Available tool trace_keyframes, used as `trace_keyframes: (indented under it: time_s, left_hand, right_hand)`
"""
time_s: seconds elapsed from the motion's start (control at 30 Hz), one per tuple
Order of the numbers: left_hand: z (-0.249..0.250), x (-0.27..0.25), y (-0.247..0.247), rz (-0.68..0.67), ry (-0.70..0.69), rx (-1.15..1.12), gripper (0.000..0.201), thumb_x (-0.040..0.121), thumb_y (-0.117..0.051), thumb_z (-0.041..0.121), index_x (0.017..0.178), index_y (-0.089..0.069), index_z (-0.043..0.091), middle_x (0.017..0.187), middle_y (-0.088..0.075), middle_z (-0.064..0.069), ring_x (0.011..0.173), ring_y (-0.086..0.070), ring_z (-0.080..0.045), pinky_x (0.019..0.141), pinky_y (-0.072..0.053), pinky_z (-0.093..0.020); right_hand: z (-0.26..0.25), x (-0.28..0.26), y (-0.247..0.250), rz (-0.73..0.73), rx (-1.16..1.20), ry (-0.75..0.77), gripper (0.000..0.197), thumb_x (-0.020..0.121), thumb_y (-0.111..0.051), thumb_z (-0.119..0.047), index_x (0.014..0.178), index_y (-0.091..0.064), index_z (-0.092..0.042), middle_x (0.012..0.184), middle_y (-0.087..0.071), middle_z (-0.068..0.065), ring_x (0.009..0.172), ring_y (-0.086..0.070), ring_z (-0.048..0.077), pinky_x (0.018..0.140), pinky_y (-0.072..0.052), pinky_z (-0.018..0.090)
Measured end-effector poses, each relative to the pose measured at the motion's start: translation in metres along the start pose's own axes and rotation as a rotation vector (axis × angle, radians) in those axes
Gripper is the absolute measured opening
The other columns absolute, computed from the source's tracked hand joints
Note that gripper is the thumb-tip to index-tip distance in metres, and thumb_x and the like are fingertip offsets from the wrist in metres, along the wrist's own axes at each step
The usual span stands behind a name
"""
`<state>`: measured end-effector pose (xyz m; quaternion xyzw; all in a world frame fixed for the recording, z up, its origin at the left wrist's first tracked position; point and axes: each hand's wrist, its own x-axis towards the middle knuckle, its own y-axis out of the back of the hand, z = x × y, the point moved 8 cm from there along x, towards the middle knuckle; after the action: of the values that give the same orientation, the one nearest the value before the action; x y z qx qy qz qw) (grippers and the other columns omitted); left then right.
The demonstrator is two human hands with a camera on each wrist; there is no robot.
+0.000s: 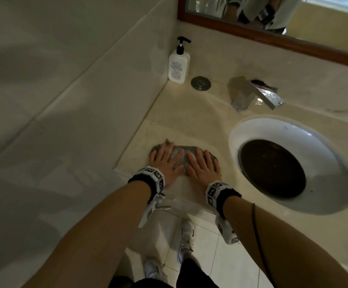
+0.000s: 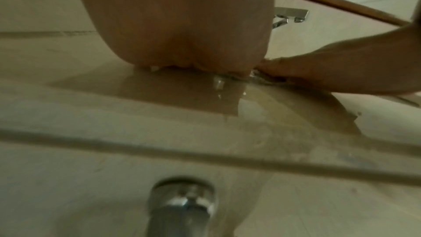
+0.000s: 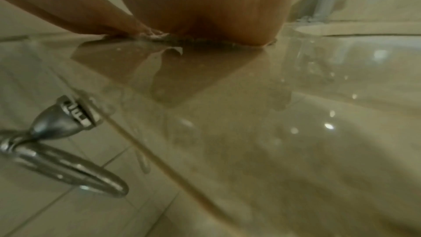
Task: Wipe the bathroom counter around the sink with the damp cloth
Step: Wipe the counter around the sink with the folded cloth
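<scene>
A grey damp cloth [image 1: 179, 151] lies flat on the beige counter [image 1: 189, 121], left of the round white sink [image 1: 272, 129]. My left hand [image 1: 164, 161] and right hand [image 1: 202, 165] lie side by side on it, palms down, fingers straight, pressing it onto the counter near the front edge. In the left wrist view the left palm [image 2: 182, 24] hides the cloth, with the right hand [image 2: 330, 68] beside it. In the right wrist view the right palm [image 3: 205, 6] covers the cloth, whose thin edge [image 3: 173, 38] shows underneath. The counter is wet and shiny.
A white pump bottle [image 1: 178, 63] stands in the back left corner next to a round metal cap [image 1: 200, 82]. The chrome faucet [image 1: 252, 92] sits behind the sink. The tiled wall [image 1: 65, 90] borders the counter on the left. A wood-framed mirror [image 1: 272, 38] hangs behind.
</scene>
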<state>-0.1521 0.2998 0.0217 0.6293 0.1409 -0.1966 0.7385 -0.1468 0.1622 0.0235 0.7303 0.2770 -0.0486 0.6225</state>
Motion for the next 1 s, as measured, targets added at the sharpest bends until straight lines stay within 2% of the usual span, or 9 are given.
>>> trace_keyframes:
  time_s: [0.13, 0.33, 0.53, 0.77, 1.0]
  left_hand:
    - [0.016, 0.03, 0.013, 0.005, -0.009, -0.033, 0.061, 0.095, -0.011, 0.062, 0.148, 0.014, 0.043, 0.156, 0.03, 0.006, 0.143, 0.028, -0.02, 0.117, 0.011, -0.046]
    - [0.034, 0.081, 0.041, 0.087, 0.098, -0.064, 0.062, 0.097, -0.013, 0.06, 0.149, 0.014, 0.04, 0.156, 0.03, 0.001, 0.145, 0.022, -0.026, 0.117, 0.009, -0.048]
    - [0.045, 0.142, 0.074, 0.121, 0.066, -0.041, 0.063, 0.098, -0.018, 0.056, 0.15, 0.011, 0.036, 0.159, 0.023, -0.003, 0.147, 0.015, -0.025, 0.116, 0.01, -0.044]
    - [0.032, 0.188, 0.091, 0.102, 0.055, -0.132, 0.061, 0.1, -0.015, 0.053, 0.151, 0.012, 0.033, 0.158, 0.025, 0.001, 0.146, 0.019, -0.02, 0.116, 0.012, -0.041]
    - [0.003, 0.185, 0.096, 0.084, 0.091, -0.101, 0.06, 0.099, -0.013, 0.054, 0.15, 0.012, 0.035, 0.158, 0.025, 0.002, 0.146, 0.019, -0.019, 0.118, 0.011, -0.042]
  right_hand:
    - [0.02, 0.015, 0.012, 0.019, 0.079, -0.084, 0.055, 0.1, -0.011, -0.052, 0.15, 0.01, -0.039, 0.158, 0.023, -0.009, 0.145, 0.023, 0.016, 0.116, 0.014, 0.038]
    - [0.045, 0.048, 0.04, 0.059, 0.121, -0.154, 0.057, 0.099, -0.011, -0.054, 0.151, 0.009, -0.038, 0.159, 0.02, -0.007, 0.146, 0.022, 0.018, 0.118, 0.013, 0.041]
    - [0.079, 0.104, 0.071, 0.103, 0.307, -0.268, 0.055, 0.101, -0.011, -0.046, 0.152, 0.006, -0.034, 0.159, 0.02, -0.007, 0.145, 0.023, 0.016, 0.118, 0.012, 0.039]
    - [0.086, 0.147, 0.096, 0.117, 0.065, -0.146, 0.056, 0.101, -0.01, -0.049, 0.151, 0.009, -0.033, 0.159, 0.02, -0.004, 0.146, 0.022, 0.021, 0.119, 0.01, 0.04]
    - [0.063, 0.164, 0.098, 0.109, -0.002, -0.068, 0.057, 0.1, -0.014, -0.051, 0.151, 0.006, -0.035, 0.161, 0.016, -0.002, 0.147, 0.017, 0.024, 0.118, 0.009, 0.044]
